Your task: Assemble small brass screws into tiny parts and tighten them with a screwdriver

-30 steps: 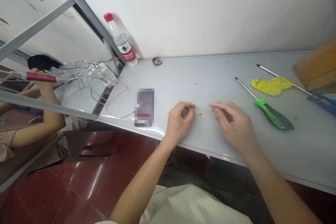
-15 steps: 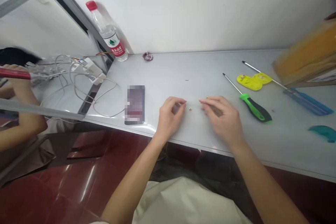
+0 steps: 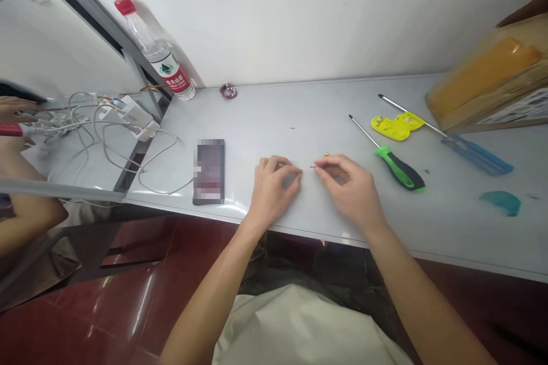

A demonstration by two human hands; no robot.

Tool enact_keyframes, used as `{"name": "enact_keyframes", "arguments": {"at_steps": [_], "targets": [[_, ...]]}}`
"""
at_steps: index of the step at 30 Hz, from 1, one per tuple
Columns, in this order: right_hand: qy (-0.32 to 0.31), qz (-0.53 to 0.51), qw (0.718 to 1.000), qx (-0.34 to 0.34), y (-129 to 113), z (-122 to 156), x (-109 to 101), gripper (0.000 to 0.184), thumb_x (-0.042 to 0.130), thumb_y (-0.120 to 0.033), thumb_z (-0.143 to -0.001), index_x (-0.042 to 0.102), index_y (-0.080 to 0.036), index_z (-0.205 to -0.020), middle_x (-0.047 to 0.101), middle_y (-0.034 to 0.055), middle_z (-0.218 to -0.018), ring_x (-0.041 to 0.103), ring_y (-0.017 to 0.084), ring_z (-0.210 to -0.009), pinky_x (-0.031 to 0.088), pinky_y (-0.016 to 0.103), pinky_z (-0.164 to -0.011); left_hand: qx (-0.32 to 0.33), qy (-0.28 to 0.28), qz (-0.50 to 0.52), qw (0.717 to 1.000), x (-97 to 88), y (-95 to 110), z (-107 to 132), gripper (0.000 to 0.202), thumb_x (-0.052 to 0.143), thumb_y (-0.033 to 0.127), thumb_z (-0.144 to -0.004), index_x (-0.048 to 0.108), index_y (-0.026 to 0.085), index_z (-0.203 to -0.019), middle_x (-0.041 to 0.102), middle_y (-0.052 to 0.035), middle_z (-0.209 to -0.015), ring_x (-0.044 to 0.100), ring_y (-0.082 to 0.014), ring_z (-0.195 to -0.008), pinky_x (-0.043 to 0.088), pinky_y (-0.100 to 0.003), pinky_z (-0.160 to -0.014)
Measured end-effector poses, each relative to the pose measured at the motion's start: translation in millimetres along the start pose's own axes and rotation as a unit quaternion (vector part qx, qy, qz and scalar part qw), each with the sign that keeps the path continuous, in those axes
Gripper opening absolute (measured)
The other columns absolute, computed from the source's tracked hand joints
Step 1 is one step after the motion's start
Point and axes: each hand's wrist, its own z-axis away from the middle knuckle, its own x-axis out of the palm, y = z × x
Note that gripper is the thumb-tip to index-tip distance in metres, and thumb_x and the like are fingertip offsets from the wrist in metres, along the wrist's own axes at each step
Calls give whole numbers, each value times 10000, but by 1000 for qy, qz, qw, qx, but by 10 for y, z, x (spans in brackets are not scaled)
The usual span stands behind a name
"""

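The left hand [image 3: 273, 189] and right hand [image 3: 350, 188] curl into pinches near a tiny brass part [image 3: 326, 154] on the table [image 3: 299, 104], though any grip is too small to tell.

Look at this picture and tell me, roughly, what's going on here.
A person has both bare hands at a white table. The left hand and right hand are close together with curled fingers; anything held is too small to tell. A tiny brass-coloured part lies just beyond them. A green-handled screwdriver lies to the right, and a phone with a blurred screen to the left.
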Motion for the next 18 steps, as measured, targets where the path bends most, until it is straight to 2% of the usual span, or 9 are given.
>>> {"name": "enact_keyframes", "arguments": {"at_steps": [5, 10, 18], "targets": [[-5, -53, 998, 35, 25, 13, -16, 183, 734, -339, -860, 718, -208, -986, 735, 56, -1002, 711, 210, -919, 598, 384, -889, 5, 6, 51, 999, -25, -13, -9, 116, 666, 193, -946, 735, 238, -1028, 705, -47, -1066, 575, -215, -1025, 480, -390, -955], [-38, -102, 993, 44, 37, 17, -56, 224, 785, -354, -814, 724, -215, -979, 728, 49, -941, 710, 204, -892, 624, 358, -815, 2, 2, 134, 991, -72, 6, 8, 114, 651, 202, -958, 732, 246, -1027, 753, -25, -1011, 640, -177, -927, 527, -339, -858], [-68, -77, 994, 28, -12, 25, -65, 188, 755, -355, -841, 728, -207, -954, 733, 53, -948, 707, 197, -876, 617, 333, -788, 18, -22, 144, 989, -93, 22, 17, 124, 673, 203, -940, 746, 255, -1026, 759, -23, -969, 658, -167, -885, 540, -326, -817]]}}
